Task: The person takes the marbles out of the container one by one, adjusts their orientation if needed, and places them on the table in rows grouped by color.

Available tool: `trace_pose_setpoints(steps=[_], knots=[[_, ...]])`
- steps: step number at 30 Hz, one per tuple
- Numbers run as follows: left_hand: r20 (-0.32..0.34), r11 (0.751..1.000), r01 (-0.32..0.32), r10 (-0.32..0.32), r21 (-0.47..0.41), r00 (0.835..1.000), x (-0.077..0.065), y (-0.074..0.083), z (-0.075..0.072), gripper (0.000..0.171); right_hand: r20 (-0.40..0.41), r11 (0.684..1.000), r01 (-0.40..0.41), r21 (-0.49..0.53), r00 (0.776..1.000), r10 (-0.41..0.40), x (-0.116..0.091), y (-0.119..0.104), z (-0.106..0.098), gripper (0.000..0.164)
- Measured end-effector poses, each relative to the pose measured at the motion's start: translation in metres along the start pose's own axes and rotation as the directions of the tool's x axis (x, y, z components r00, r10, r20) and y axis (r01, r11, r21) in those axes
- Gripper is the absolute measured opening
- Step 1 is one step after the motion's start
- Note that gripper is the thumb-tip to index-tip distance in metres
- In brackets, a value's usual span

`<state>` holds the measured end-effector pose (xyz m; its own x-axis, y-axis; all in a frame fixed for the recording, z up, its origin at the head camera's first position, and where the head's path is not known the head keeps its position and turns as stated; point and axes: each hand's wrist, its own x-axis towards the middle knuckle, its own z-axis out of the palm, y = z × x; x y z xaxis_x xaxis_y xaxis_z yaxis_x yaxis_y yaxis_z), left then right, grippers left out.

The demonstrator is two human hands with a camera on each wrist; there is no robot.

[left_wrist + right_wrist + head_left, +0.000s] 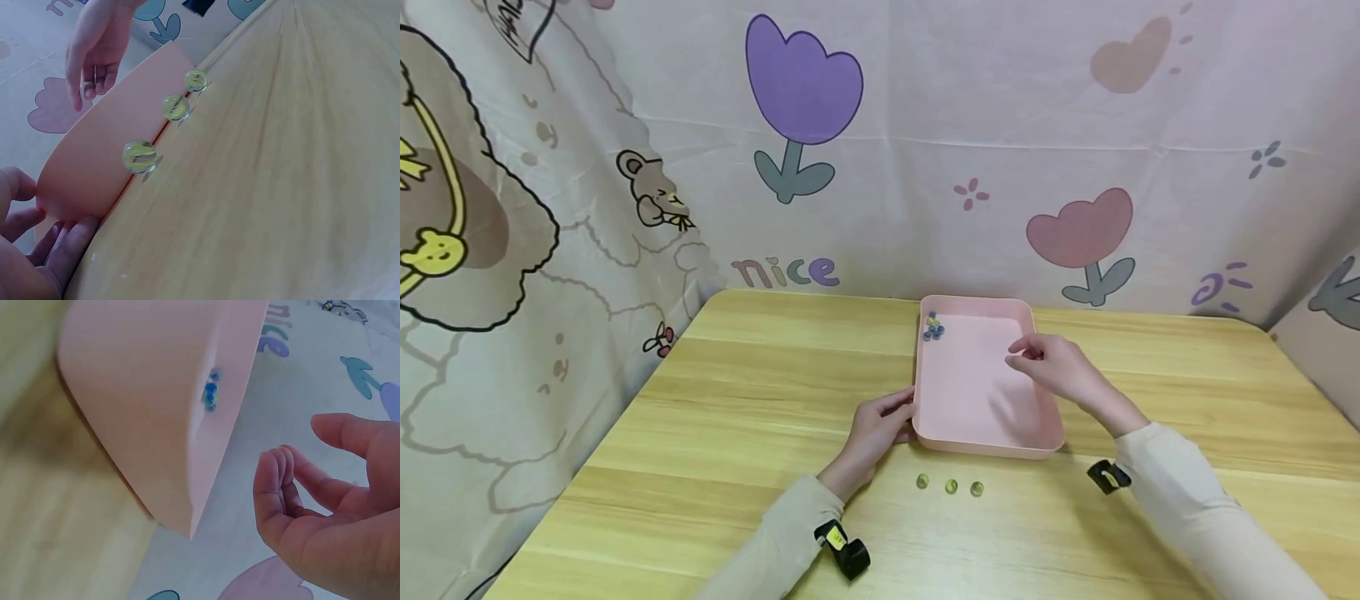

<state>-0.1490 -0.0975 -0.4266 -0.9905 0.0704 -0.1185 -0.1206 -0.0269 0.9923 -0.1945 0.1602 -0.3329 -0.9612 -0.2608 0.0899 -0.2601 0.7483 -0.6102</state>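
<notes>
A shallow pink tray (977, 375) lies on the table, its long side running away from me. At its near left corner the fingers of my left hand (874, 425) rest against the outer wall. My right hand (1060, 367) hovers over the tray's right side, thumb apart from loosely bent fingers, nothing between them in the right wrist view. Inside the tray, by the far left corner, several blue marbles (933, 332) cluster with a yellowish one. Three clear glass marbles (951, 486) with yellow-green swirls form a row on the table, just before the tray's near wall.
The wood-grain table (760, 400) reaches back to a printed cloth (925, 150) with flowers and cartoon figures, which hangs behind and along the left. Black straps with small devices sit at the left wrist (844, 550) and the right wrist (1108, 477).
</notes>
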Motion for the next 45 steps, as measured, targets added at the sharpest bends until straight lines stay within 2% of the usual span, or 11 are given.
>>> trace_pose_setpoints(steps=[10,20,27,32,39,45], knots=[[-0.014,1.000,0.008,-0.008,0.017,1.000,0.000,0.003,0.000,0.038,0.011,0.992,-0.019,-0.124,1.000,0.021,0.036,0.001,-0.008,0.031],[-0.003,1.000,0.001,-0.001,-0.004,1.000,0.001,0.003,0.001,0.039,0.037,0.996,-0.068,-0.056,0.997,0.070,0.069,-0.005,-0.007,0.033],[-0.007,1.000,0.017,-0.017,0.003,1.000,0.002,0.000,-0.001,0.038,0.000,0.994,-0.037,-0.104,0.999,0.037,0.092,-0.006,0.009,0.029],[0.006,1.000,0.012,-0.012,0.005,1.000,0.000,0.002,-0.001,0.039,-0.012,0.994,-0.064,-0.084,0.998,0.064,0.103,-0.006,0.021,0.028],[0.001,1.000,0.002,-0.002,-0.003,1.000,0.001,0.005,-0.002,0.038,-0.023,0.994,-0.104,0.027,0.994,0.104,0.116,-0.009,0.042,0.027],[0.005,1.000,0.013,-0.013,-0.020,1.000,0.000,0.002,-0.001,0.038,-0.041,0.974,-0.202,0.103,0.977,0.208,0.126,-0.003,0.064,0.022]])
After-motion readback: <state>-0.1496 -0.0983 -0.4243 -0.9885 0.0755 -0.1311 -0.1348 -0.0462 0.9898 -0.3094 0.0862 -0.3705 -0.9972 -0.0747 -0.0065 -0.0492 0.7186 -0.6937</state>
